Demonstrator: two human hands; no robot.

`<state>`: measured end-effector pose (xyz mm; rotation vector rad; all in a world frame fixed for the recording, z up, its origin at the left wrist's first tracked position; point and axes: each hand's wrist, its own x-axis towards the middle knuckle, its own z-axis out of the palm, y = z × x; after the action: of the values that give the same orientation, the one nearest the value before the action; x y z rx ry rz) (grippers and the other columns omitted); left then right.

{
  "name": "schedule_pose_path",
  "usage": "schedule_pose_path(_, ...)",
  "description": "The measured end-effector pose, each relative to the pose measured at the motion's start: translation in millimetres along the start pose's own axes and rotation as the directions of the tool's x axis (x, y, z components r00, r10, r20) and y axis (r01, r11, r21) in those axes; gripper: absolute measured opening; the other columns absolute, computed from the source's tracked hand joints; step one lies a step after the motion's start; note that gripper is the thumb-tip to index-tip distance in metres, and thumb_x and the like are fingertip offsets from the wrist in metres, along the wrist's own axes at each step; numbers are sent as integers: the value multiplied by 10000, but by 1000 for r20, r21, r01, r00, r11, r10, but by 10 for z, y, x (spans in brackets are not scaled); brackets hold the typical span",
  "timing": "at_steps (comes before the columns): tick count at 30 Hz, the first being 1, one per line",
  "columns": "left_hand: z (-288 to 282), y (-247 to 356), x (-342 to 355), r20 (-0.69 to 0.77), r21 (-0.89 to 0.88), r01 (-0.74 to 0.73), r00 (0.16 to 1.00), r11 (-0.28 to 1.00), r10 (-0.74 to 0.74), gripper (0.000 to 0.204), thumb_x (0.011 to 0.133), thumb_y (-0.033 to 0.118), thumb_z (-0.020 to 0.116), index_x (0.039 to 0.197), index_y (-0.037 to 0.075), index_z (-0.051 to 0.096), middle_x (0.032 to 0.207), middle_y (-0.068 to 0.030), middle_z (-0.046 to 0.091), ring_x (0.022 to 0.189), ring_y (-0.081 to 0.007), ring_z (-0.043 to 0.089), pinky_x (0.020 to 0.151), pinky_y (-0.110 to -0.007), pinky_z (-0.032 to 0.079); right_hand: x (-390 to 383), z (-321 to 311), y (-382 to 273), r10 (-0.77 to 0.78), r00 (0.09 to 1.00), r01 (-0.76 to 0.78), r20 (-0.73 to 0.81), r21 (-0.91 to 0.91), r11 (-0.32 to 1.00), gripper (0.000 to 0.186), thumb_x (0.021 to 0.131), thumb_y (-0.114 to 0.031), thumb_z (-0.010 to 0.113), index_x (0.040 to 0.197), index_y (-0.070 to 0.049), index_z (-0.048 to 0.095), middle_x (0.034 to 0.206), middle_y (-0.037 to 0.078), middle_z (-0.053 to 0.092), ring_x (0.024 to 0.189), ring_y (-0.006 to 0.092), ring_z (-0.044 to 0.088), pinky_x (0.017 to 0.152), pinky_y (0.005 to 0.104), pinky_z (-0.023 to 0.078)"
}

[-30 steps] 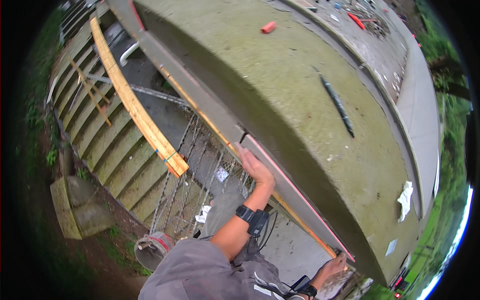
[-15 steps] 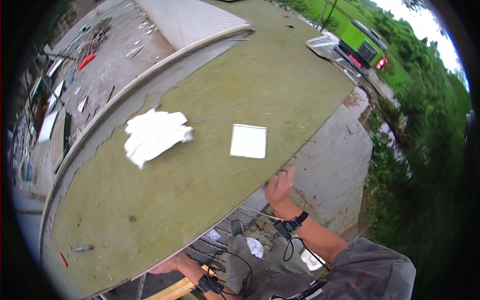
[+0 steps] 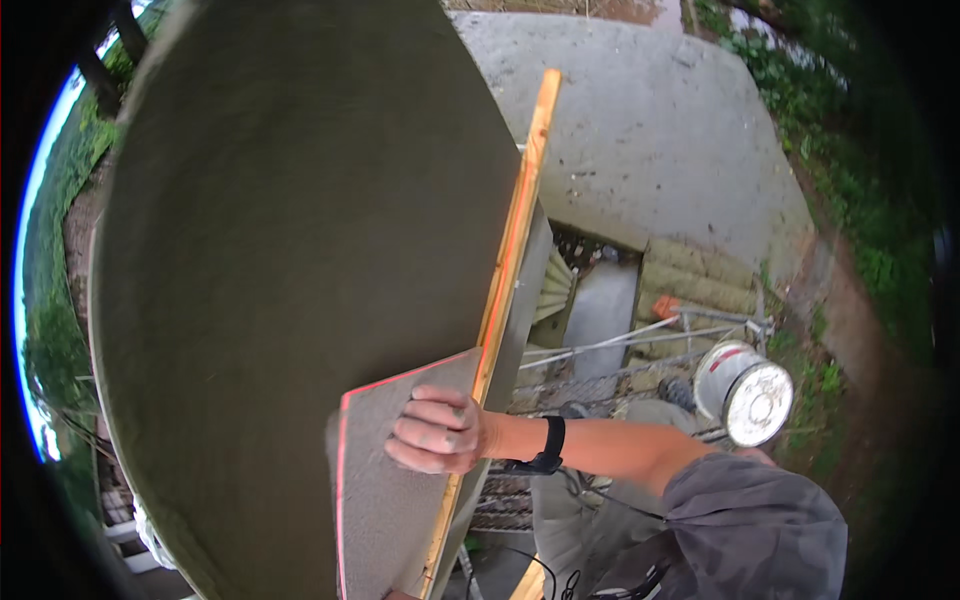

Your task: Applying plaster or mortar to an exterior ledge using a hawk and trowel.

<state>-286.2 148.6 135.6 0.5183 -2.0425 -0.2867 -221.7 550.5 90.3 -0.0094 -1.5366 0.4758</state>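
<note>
My right hand [image 3: 435, 430] rests on a flat grey board [image 3: 385, 500] with a pinkish-red edge, its fingers curled closed; whatever lies inside them is hidden. This board sits over the near right part of a broad, dark grey, smooth surface [image 3: 300, 220] that looks like wet mortar or concrete. Beneath my right wrist passes a long wooden strip [image 3: 535, 150] with a red line, set along the surface's right edge. A small bit of skin at the bottom edge may be my left hand [image 3: 402, 596]; its fingers cannot be made out.
A white bucket [image 3: 712, 380] stands to the right, beside metal bars [image 3: 640, 340]. Below the edge are stacked slabs or steps [image 3: 700, 275] and my legs. Beyond lies a pale concrete slab [image 3: 640, 120], with green plants [image 3: 870, 230] at the far right.
The view has shifted greatly. The greenish slab with white cloth and white square is replaced by a dark surface, wooden strip and board. My right hand went from the slab's edge onto the board.
</note>
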Motion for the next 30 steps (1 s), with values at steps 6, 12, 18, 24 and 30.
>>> schedule_pose_path(6, 78, -98, 188, 37, 340, -225, 973, 913, 226, 547, 975, 384, 517, 1258, -80, 578, 1194, -219, 641, 967, -334, 679, 822, -492, 596, -178, 185, 148, 11, 1000, -8, -26, 98, 995, 492, 951, -334, 602, 1430, -227, 587, 1552, -21, 462, 1410, 258, 446, 1185, 444, 336)
schedule_pose_path(12, -7, -442, 255, 75, 531, -183, 983, 828, 169, 524, 962, 374, 561, 1242, -69, 586, 1136, -206, 668, 917, -325, 698, 776, -489, 605, -2, 274, -144, 70, 983, -99, 167, 171, 980, 526, 875, -464, 643, 1310, -168, 660, 1510, 24, 498, 1376, 269, 474, 1170, 455, 330)
schedule_pose_path(18, -196, -987, 193, 97, 709, -72, 995, 701, 4, 505, 949, 363, 603, 1227, -57, 593, 1080, -193, 694, 868, -315, 715, 731, -486, 614, 291, 24, -470, 335, 913, -334, 233, -48, 941, 600, 749, -387, 806, 1214, -44, 647, 1280, 173, 563, 1206, 404, 545, 990, 532, 458)
schedule_pose_path(24, -247, -1152, -59, 118, 778, 50, 967, 627, -224, 496, 939, 354, 632, 1222, -51, 591, 1049, -187, 703, 848, -311, 716, 709, -482, 610, 812, -359, -658, 712, 572, -743, 408, -111, 661, 477, 749, -206, 888, 1113, -6, 653, 1042, 193, 640, 904, 338, 659, 698, 400, 512)
schedule_pose_path(30, -399, -542, -295, 32, 6, 484, 875, 875, -484, 532, 951, 349, 588, 1271, -73, 538, 1153, -211, 621, 971, -331, 631, 806, -478, 542, 1354, -366, -272, 474, 427, -695, 771, -56, 717, 119, 778, -173, 834, 835, -85, 780, 734, 64, 723, 610, 251, 658, 572, 356, 504)
